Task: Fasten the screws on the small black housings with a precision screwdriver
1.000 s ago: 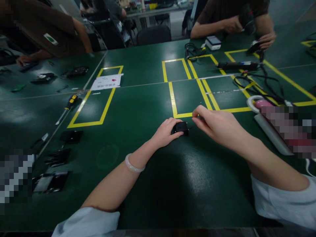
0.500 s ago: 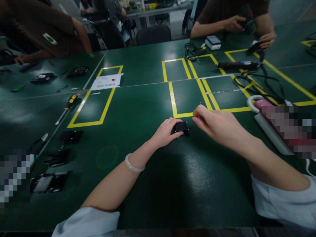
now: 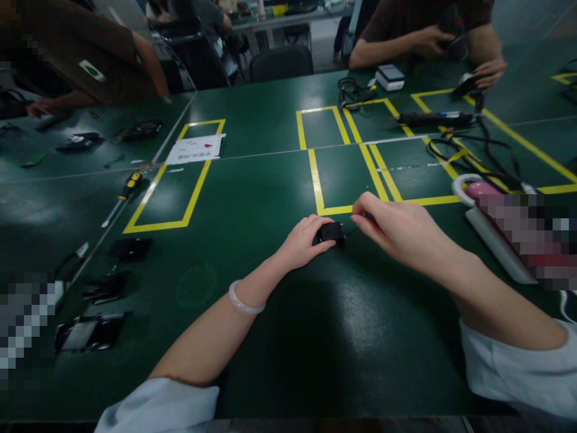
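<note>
A small black block-shaped part (image 3: 331, 231) lies near the middle of the green table (image 3: 270, 337). My left hand (image 3: 303, 243) grips it from the left, fingers behind and thumb in front. To its right, my right hand (image 3: 383, 225) is closed in a pinch on a thin dark tool (image 3: 351, 231), whose tip reaches the part's right side. Most of that tool is hidden by my fingers, so its kind cannot be made out.
At the left lie a yellow-black screwdriver (image 3: 130, 186), a white paper (image 3: 195, 150) and several black parts (image 3: 130, 248). Cables and a black pen-shaped tool (image 3: 435, 118) lie at the right. Two people sit across the table, one holding a dark tool.
</note>
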{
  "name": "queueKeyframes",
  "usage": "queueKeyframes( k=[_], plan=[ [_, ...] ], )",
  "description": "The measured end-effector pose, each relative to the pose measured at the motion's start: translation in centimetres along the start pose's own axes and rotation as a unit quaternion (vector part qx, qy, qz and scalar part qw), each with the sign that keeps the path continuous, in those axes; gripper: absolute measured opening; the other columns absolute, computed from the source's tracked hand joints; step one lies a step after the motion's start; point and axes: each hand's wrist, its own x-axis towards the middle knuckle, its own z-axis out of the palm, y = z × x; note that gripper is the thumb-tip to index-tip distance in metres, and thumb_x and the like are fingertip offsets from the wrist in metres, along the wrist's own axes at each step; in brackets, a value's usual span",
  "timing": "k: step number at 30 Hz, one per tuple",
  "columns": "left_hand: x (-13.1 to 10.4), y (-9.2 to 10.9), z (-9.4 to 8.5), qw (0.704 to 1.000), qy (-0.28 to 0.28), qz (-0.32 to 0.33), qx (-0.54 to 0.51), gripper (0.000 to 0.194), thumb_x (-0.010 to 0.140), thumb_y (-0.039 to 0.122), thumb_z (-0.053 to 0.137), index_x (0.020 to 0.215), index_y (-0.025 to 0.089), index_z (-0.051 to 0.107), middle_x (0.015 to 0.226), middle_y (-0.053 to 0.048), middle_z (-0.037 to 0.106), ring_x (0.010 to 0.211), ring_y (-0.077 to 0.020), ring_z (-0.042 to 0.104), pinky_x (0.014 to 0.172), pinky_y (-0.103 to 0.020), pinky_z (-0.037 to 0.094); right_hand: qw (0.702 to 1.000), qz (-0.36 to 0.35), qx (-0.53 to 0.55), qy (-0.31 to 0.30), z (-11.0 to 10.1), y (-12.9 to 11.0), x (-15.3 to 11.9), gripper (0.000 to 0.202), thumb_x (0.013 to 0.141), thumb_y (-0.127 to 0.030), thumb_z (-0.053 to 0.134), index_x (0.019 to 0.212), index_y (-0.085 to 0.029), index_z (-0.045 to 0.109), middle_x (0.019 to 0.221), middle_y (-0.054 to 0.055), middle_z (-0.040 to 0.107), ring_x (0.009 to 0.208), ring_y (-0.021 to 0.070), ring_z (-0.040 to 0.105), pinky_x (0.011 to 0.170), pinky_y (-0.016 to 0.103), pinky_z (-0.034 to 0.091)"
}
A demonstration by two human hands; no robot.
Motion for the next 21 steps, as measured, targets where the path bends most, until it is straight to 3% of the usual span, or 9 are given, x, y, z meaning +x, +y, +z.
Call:
queueKeyframes(
  k=[7, 14, 21],
  plan=[
    [-0.01, 0.11, -0.14, 1.0, -0.002, 0.0, -0.003, 0.036, 0.09, 0.037, 0.057, 0.12, 0.02, 0.051, 0.117, -0.008, 0.057, 0.109, -0.0236, 0.053, 0.095, -0.037, 0.043, 1.0, -0.012, 0.025, 0.004, -0.15, -0.07, -0.08, 0.014, 0.093, -0.027, 0.041, 0.1, -0.019, 0.049, 0.075, 0.001, 0.064, 0.062, 0.0162, 0.06, 0.053, 0.027, 0.032],
    [-0.02, 0.13, -0.12, 1.0, 0.0, -0.003, -0.002, 0.036, 0.089, 0.036, 0.058, 0.121, 0.02, 0.051, 0.116, -0.008, 0.057, 0.108, -0.024, 0.053, 0.094, -0.037, 0.043, 1.0, -0.02, 0.022, 0.0, -0.13, -0.08, -0.07, 0.026, 0.097, -0.041, 0.036, 0.093, -0.021, 0.052, 0.07, 0.001, 0.065, 0.061, 0.0173, 0.06, 0.053, 0.027, 0.03],
    [0.0, 0.18, -0.18, 1.0, -0.005, -0.005, -0.006, 0.036, 0.09, 0.038, 0.056, 0.121, 0.021, 0.051, 0.118, -0.008, 0.057, 0.111, -0.0244, 0.053, 0.097, -0.038, 0.043, 1.0, 0.003, 0.017, 0.009, -0.1, -0.09, -0.08, 0.018, 0.095, -0.03, 0.036, 0.101, -0.019, 0.049, 0.074, 0.002, 0.065, 0.058, 0.0165, 0.059, 0.051, 0.027, 0.029]
  ],
)
